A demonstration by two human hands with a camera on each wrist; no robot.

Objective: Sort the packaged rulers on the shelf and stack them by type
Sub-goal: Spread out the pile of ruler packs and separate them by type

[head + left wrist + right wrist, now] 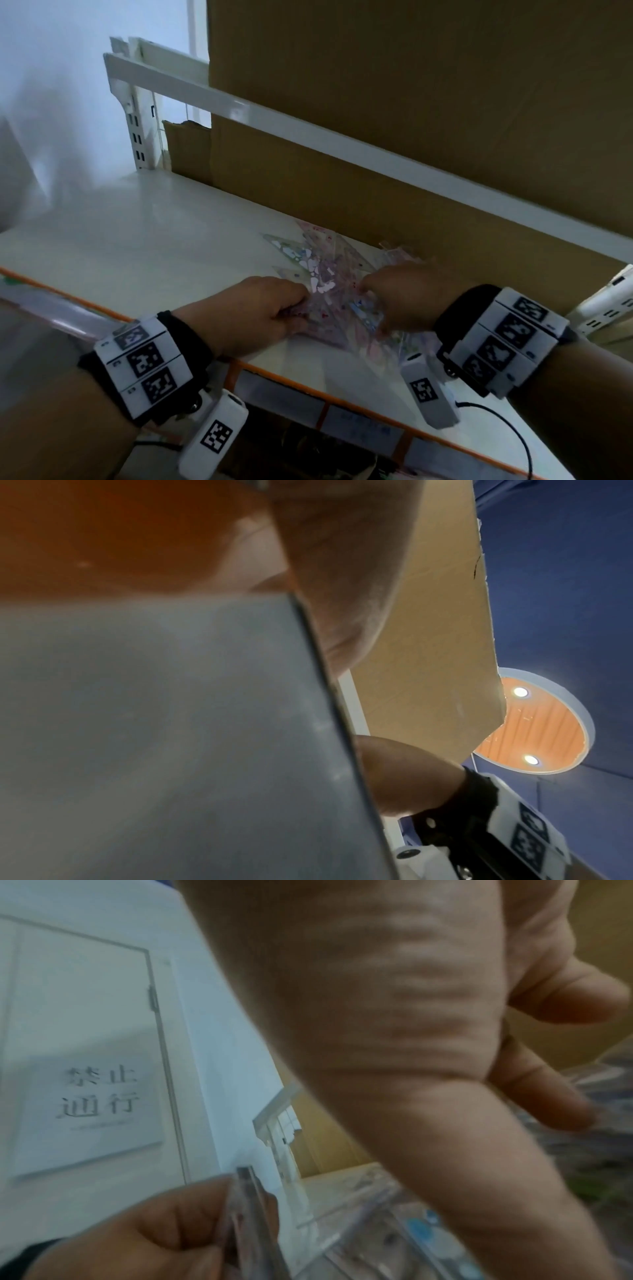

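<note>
A loose pile of clear, colour-printed ruler packets (322, 274) lies on the white shelf (137, 240) near the cardboard at the back. My left hand (301, 301) grips the pile's left edge. The right wrist view shows that left hand (154, 1231) pinching one thin packet (253, 1204) edge-on. My right hand (366, 291) is on the pile's right side; its fingers (548, 1096) curl down onto the packets (428, 1240) and its thumb lies across them. In the left wrist view the shelf edge (171, 723) hides the rulers.
A tall cardboard sheet (411, 102) lines the back of the shelf, crossed by a white upper rail (274, 116). An orange price strip (308, 387) runs along the shelf's front edge. The shelf's left half shows bare white surface. A white door carries a paper sign (95, 1110).
</note>
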